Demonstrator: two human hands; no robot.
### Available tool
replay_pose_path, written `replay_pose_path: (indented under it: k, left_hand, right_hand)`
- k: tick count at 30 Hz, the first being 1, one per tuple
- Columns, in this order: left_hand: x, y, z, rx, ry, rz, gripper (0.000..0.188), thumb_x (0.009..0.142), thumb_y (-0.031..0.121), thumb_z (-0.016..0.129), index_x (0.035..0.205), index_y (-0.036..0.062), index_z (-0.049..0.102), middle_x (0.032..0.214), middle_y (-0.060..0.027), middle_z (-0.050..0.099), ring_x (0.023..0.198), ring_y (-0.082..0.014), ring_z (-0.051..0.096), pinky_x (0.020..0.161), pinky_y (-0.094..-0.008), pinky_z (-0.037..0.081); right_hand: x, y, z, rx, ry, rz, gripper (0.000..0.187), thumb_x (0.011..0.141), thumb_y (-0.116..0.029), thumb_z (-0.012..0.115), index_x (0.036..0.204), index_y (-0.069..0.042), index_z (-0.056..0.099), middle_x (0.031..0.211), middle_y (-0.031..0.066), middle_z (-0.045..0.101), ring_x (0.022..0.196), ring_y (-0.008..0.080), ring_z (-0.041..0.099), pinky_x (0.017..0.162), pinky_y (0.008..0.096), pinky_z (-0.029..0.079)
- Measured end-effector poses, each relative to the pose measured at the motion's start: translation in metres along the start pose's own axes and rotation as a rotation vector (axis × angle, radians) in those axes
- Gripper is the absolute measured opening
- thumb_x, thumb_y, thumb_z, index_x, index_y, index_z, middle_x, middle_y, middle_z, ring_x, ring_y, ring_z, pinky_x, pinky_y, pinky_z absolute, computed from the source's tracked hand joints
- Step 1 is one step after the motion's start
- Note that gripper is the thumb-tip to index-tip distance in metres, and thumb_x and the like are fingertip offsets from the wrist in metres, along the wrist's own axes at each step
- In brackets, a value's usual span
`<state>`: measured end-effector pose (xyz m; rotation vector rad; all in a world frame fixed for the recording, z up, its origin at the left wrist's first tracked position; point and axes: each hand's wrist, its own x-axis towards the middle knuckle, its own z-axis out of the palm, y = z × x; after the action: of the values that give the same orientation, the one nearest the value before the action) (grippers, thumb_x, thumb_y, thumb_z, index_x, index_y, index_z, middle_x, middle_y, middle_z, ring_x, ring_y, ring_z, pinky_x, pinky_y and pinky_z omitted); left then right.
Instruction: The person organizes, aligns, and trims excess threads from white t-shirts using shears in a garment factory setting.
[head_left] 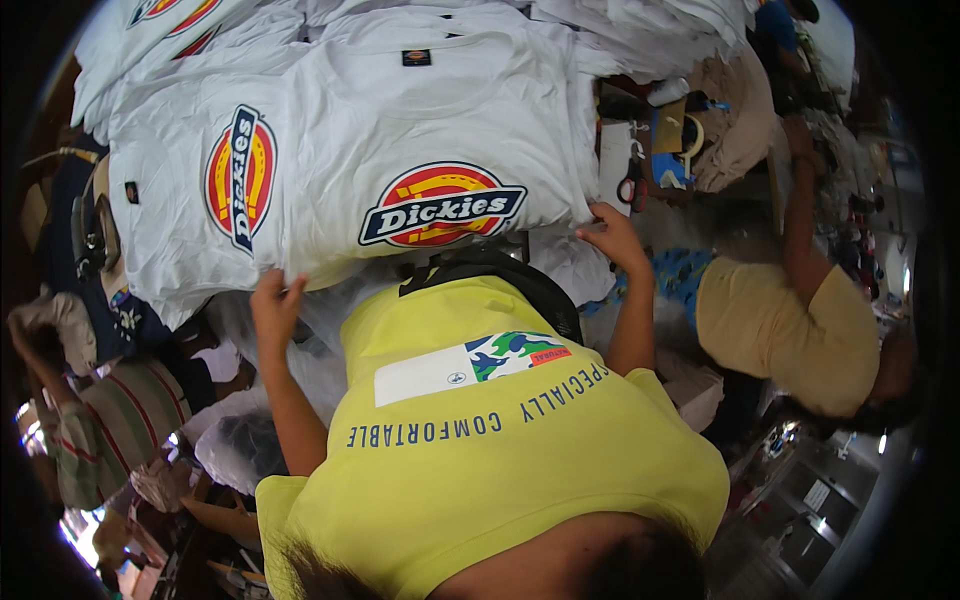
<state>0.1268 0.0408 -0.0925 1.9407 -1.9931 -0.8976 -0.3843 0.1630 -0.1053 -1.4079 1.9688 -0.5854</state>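
A white T-shirt point(450, 130) lies spread out in front of me, with a red, yellow and dark blue printed emblem on its front and a small dark label at its neckline. My left hand point(277, 305) grips the near edge of this T-shirt at its left, fingertips and thumb at the cloth. At the right near corner, my right hand point(618, 240) pinches the edge between fingers and thumb. Another white T-shirt point(165, 170) with the same kind of emblem, turned sideways, lies to the left, partly covered by the middle one.
More white shirts point(660, 30) are heaped at the far side. Right of the shirts are red-handled scissors point(628, 188), a roll of tape point(692, 135) and brown cloth point(730, 120). People sit close by: one in a tan top point(770, 325) at right, one in a striped top point(120, 425) at left.
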Motion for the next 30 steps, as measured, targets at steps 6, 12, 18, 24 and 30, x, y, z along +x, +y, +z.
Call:
replay_pose_path:
  k: [6, 12, 18, 24, 30]
  left_hand:
    - [0.012, -0.032, -0.034, -1.045, 0.069, -0.104, 0.010, 0.086, 0.014, 0.058, 0.083, 0.0045, 0.056, 0.077, -0.0007, 0.058, 0.066, -0.0053, 0.051, 0.060, -0.0190, 0.039]
    - [0.030, -0.054, -0.026, -0.883, 0.058, -0.111, 0.017, 0.087, 0.015, 0.056, 0.074, 0.0103, 0.048, 0.066, 0.0033, 0.050, 0.056, -0.0032, 0.043, 0.052, -0.0175, 0.034]
    - [0.034, -0.062, -0.016, -1.015, 0.189, -0.140, 0.023, 0.086, 0.016, 0.059, 0.069, 0.0133, 0.044, 0.060, 0.0060, 0.044, 0.051, -0.0022, 0.038, 0.047, -0.0169, 0.028]
    - [0.056, -0.096, 0.021, -0.523, 0.517, -0.129, 0.015, 0.082, 0.014, 0.061, 0.082, 0.0043, 0.051, 0.073, -0.0029, 0.053, 0.062, -0.0110, 0.049, 0.057, -0.0234, 0.040]
    - [0.094, 0.080, 0.026, -0.317, 0.661, 0.381, 0.025, 0.082, 0.009, 0.057, 0.104, -0.0021, 0.052, 0.096, -0.0117, 0.058, 0.090, -0.0207, 0.055, 0.081, -0.0297, 0.043]
  right_hand:
    - [-0.002, 0.008, 0.006, 0.133, 0.024, 0.041, 0.039, 0.065, -0.011, 0.074, 0.098, 0.001, 0.057, 0.087, 0.0063, 0.060, 0.069, 0.0132, 0.055, 0.065, 0.0246, 0.045]
    - [-0.008, 0.014, 0.010, 0.281, 0.031, 0.096, 0.034, 0.065, -0.014, 0.077, 0.091, -0.001, 0.059, 0.073, 0.0003, 0.057, 0.062, 0.0064, 0.049, 0.058, 0.0213, 0.042]
    - [-0.025, 0.018, -0.010, 0.409, 0.082, 0.177, 0.028, 0.066, -0.017, 0.077, 0.082, -0.001, 0.061, 0.065, -0.0034, 0.053, 0.057, 0.0028, 0.044, 0.055, 0.0186, 0.038]
    - [-0.025, 0.027, 0.014, 0.367, 0.101, 0.190, 0.027, 0.068, -0.018, 0.076, 0.083, 0.000, 0.061, 0.067, -0.0028, 0.054, 0.061, 0.0041, 0.045, 0.058, 0.0196, 0.040]
    - [-0.030, 0.039, 0.032, 0.451, 0.221, 0.093, 0.024, 0.072, -0.017, 0.073, 0.083, -0.002, 0.058, 0.070, -0.0023, 0.054, 0.063, 0.0054, 0.046, 0.061, 0.0204, 0.040]
